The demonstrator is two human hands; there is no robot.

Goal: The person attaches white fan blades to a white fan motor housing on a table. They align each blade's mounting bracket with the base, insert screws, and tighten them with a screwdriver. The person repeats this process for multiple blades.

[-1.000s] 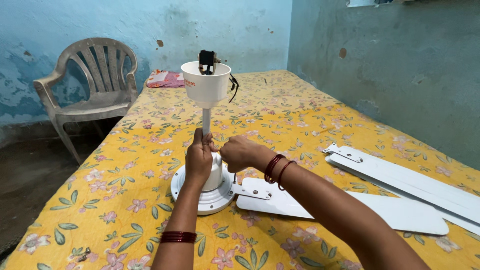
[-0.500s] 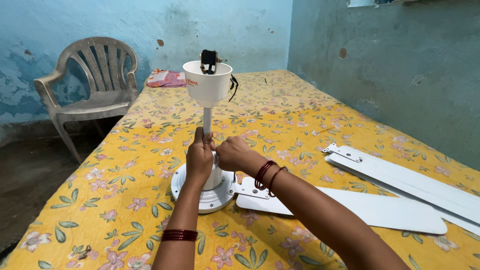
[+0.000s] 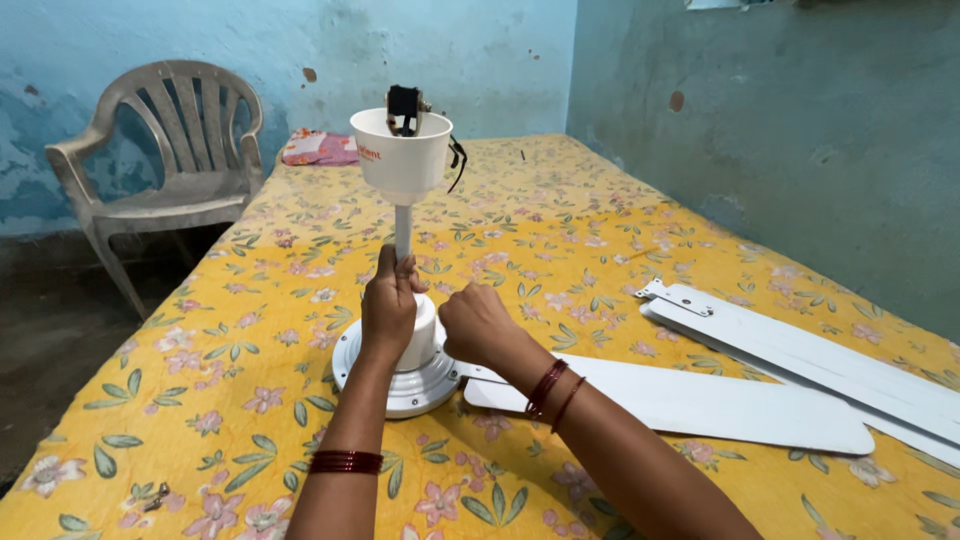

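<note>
Ceiling fan: white metal ceiling fan [image 3: 400, 340], standing upright on its round motor housing at the centre of the frame, on the bed.
Down rod: thin white rod [image 3: 402, 228] rising straight from the motor, topped by a white cup-shaped canopy [image 3: 400, 160] with a black bracket and a dark wire at its mouth.
Left hand: left hand [image 3: 388, 312] closed around the rod just above the motor cover, thumb up along the rod; dark red bangles [image 3: 345, 462] on that forearm low in the frame.
Right hand: right hand [image 3: 478, 326] curled into a loose fist, touching the white cover at the base of the rod, just right of the other hand; whether it grips anything small cannot be told.
Attached blade: long white flat blade [image 3: 690, 400] reaching from the motor toward the right edge, lying on the bed.
Loose blades: two more white blades [image 3: 800, 355] stacked at the right, with a metal bracket at the near end.
Bed: yellow floral sheet [image 3: 560, 230] covering the whole surface.
Chair: pale grey plastic armchair [image 3: 160, 170] at the upper left, beside the bed.
Cloth: folded pink patterned cloth [image 3: 318, 148] at the far edge, behind the canopy.
Walls: blue, flaking paint.
</note>
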